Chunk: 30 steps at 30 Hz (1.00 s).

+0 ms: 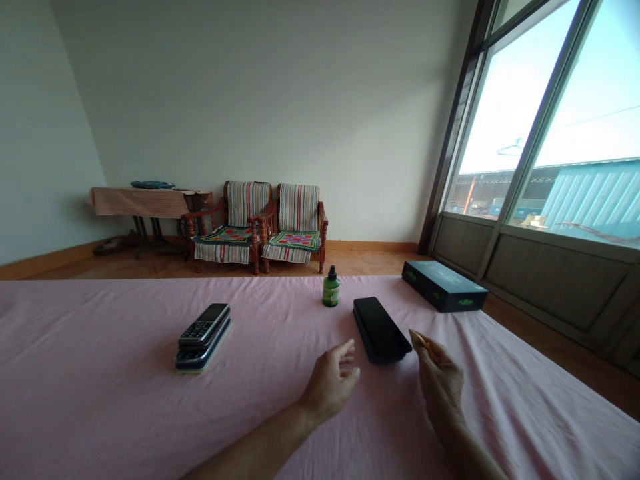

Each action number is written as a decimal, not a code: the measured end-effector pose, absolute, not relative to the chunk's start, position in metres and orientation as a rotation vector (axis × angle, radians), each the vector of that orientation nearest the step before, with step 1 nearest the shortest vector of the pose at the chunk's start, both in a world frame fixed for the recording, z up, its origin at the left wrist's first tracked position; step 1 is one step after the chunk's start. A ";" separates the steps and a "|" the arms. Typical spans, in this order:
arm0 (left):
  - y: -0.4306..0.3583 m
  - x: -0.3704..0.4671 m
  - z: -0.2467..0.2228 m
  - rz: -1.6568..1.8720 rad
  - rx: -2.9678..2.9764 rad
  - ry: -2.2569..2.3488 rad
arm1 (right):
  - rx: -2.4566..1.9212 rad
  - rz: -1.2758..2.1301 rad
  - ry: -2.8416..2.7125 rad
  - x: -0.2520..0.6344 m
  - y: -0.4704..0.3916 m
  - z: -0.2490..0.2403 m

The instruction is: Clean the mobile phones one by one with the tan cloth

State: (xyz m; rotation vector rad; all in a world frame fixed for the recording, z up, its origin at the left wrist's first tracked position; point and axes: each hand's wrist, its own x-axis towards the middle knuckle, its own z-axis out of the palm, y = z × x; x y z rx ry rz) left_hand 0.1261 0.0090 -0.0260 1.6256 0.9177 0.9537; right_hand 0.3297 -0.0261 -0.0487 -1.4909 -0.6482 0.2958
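Observation:
A stack of black phones (381, 331) lies on the pink cloth (270, 413), the top one slightly askew. My left hand (331, 380) hovers at its left, fingers apart and curled a little, holding nothing. Close to the stack's right side is my right hand (439, 373), its thumb and fingers pinched together; whatever they may hold is too small to make out. Further left, a keypad phone (205, 325) tops another stack of phones. Behind the black phones stands a green bottle (331, 291) with a black cap.
A dark box (444, 285) lies at the cloth's back right. Beyond the cloth's far edge are two wooden chairs (299, 223) with striped covers and a covered side table (137, 201). Tall windows (520, 140) line the right.

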 end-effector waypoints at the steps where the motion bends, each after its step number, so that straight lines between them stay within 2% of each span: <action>1: 0.007 0.133 -0.028 0.939 1.625 0.882 | -1.504 0.304 -0.636 0.331 -0.025 -0.050; 11: -0.002 0.169 -0.050 0.951 1.636 0.830 | -1.458 0.409 -0.682 0.323 -0.031 -0.040; 21: -0.009 0.166 -0.043 0.945 1.658 0.846 | -1.435 0.382 -0.716 0.319 -0.032 -0.035; 25: -0.013 0.137 -0.030 0.968 1.748 0.839 | -1.478 0.256 -0.780 0.320 -0.036 -0.040; 30: -0.007 0.069 0.000 1.036 2.211 0.949 | -1.494 -0.088 -1.064 0.312 -0.049 -0.041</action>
